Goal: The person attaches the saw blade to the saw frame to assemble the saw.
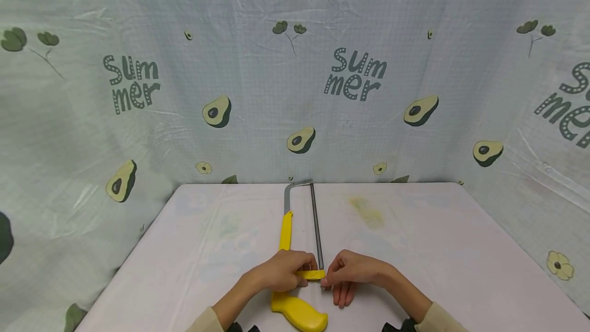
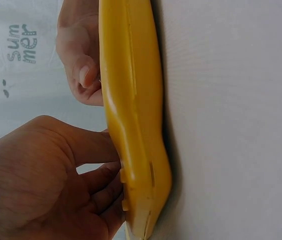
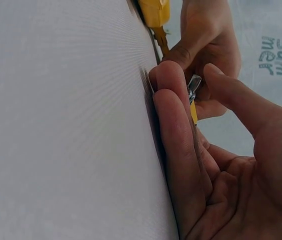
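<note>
A hacksaw with a yellow handle (image 1: 299, 314) lies on the table, its grey metal frame (image 1: 288, 196) pointing away from me. The straight blade (image 1: 316, 224) runs along its right side. My left hand (image 1: 281, 270) reaches over the frame and grips the yellow crosspiece (image 1: 310, 274) at the blade's near end. At that end, my right hand (image 1: 352, 268) has thumb and bent forefinger at the small metal wing nut (image 3: 194, 84). Its other fingers (image 3: 178, 130) lie along the tabletop. In the left wrist view the yellow handle (image 2: 131, 90) partly hides both hands.
The table (image 1: 221, 255) has a pale cover with a yellowish stain (image 1: 367, 212) right of the blade. Behind it and along both sides hangs a light curtain (image 1: 258, 76) printed with avocados and lettering.
</note>
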Motion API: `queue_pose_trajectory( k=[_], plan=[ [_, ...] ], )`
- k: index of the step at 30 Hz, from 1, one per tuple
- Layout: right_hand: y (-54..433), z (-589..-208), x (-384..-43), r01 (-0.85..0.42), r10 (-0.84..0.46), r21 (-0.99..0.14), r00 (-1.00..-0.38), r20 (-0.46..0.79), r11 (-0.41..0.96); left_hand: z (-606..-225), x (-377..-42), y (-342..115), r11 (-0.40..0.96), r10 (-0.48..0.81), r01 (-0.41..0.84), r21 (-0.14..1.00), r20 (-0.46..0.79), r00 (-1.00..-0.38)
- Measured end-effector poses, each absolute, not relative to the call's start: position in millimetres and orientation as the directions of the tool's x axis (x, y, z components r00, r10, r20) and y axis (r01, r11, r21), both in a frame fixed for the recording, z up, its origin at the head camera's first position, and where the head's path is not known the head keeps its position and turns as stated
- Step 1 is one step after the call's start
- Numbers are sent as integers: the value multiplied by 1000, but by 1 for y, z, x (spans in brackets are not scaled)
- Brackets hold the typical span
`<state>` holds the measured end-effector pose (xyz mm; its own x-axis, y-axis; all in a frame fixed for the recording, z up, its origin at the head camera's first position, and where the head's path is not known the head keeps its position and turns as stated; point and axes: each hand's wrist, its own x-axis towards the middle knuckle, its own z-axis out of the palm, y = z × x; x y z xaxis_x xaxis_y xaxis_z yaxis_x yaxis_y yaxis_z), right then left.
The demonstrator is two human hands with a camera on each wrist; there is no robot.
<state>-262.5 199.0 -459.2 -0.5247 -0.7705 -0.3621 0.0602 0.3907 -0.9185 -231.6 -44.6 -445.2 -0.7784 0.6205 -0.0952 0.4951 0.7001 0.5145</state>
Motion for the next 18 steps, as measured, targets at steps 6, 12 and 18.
queue_pose_trajectory(
  k=[6, 12, 18],
  plan=[
    [198, -461, -262, 62, -757, -913, -537, -372, 404, -446, -232, -44, 705, 616, 488, 515, -101, -781],
    [197, -461, -261, 67, -752, -911, -542, -375, 407, -447, -232, -45, 704, 617, 491, 513, -100, -781],
    [197, -461, -261, 59, -754, -914, -545, -366, 401, -448, -232, -45, 701, 621, 498, 511, -93, -779]
  ],
)
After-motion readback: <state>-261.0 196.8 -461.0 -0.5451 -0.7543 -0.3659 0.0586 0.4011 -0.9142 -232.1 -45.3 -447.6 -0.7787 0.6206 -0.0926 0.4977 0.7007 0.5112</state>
